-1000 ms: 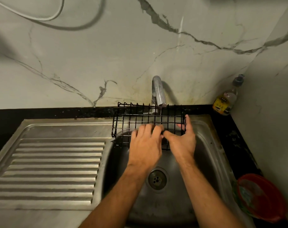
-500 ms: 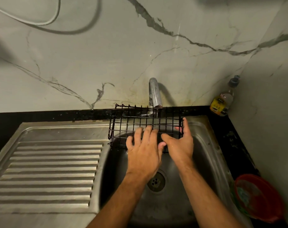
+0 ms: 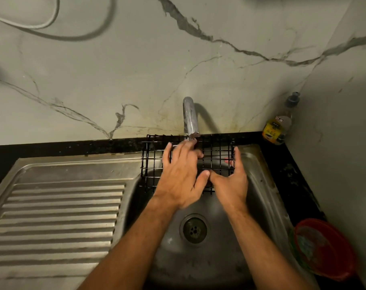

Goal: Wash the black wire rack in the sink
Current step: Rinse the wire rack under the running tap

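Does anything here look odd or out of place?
Nothing much stands out. The black wire rack sits under the faucet as intended. Only yellowish staining on the wall behind the faucet looks grubby.

Black countertop [image 3: 282, 162] with steel sink [image 3: 259, 168], corner bottle [image 3: 279, 127], perhaps red bowl [image 3: 326, 248].

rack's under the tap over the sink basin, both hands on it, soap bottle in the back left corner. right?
Not quite. The head view shows the soap bottle in the back right corner, not the left. The rest holds: the black wire rack sits under the tap over the sink basin, with the left hand and right hand on it.
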A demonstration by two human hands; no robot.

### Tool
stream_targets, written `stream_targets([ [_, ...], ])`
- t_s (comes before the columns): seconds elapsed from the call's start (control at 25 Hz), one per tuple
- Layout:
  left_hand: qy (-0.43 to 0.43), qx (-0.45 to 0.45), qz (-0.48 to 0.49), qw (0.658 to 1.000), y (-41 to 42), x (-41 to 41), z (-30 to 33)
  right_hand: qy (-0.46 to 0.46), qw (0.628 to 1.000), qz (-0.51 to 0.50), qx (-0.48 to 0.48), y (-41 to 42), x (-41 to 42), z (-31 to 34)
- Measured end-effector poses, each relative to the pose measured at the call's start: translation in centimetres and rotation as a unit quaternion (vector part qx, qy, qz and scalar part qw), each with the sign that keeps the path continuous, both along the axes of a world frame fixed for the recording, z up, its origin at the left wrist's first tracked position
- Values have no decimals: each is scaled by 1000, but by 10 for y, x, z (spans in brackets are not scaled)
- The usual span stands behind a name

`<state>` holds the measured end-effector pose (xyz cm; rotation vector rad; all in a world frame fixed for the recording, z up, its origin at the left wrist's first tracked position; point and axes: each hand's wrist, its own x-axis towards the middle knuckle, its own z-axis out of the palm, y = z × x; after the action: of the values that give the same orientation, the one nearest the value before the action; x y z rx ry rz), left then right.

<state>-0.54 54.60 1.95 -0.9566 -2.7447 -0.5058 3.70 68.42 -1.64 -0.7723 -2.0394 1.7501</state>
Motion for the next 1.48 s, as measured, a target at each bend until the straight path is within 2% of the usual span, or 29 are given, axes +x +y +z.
stream_targets([
  [0.08, 11, -6, 0, 1000, 9, -12, 8, -2, 1000, 16, -5, 0, 1, -2],
  [0.2, -10, -122, 13, 992, 25, -32, 19, -14, 999, 31, -15, -3, 3, -3],
  [0.28, -31, -158, 35, 986, 33, -43, 27, -21, 999, 46, -2, -2, 3, -4],
  [0.4, -75, -155, 71, 982, 37, -50, 35, -27, 998, 54, 10, 3, 2, -6],
  [0.52, -47, -147, 86, 984, 28, -40, 23, -20, 998, 64, 20, 5, 1, -3],
  [0.68, -86, -93, 158, 979, 13, -29, 20, -15, 989, 116, 93, 7, 2, -3],
  [0.76, -106, -75, 140, 982, 12, -28, 22, -6, 980, 144, 139, 9, 3, 0],
  [0.84, -148, -10, 95, 984, 14, -28, 26, 5, 967, 180, 179, 14, 2, 3],
  [0.96, -294, 123, 75, 945, 10, -34, 39, 22, 955, 214, 203, 22, 2, 12],
  [1.04, -342, 204, 78, 914, -3, -42, 38, 39, 951, 222, 213, 30, 4, 16],
  [1.08, -371, 209, 74, 902, -11, -46, 35, 50, 949, 223, 217, 33, 6, 18],
  [1.16, -421, 151, 70, 892, -23, -46, 30, 68, 944, 235, 220, 36, 5, 19],
  [1.28, -385, 121, 88, 911, -26, -44, 23, 38, 929, 275, 243, 32, 1, 18],
  [1.4, -311, 87, 129, 937, -21, -39, 19, 36, 949, 288, 125, 26, 2, 21],
  [1.44, -294, 65, 135, 944, -19, -36, 18, 44, 956, 270, 107, 22, 0, 26],
  [1.48, -275, 39, 128, 952, -17, -32, 18, 36, 955, 259, 139, 17, -3, 34],
])
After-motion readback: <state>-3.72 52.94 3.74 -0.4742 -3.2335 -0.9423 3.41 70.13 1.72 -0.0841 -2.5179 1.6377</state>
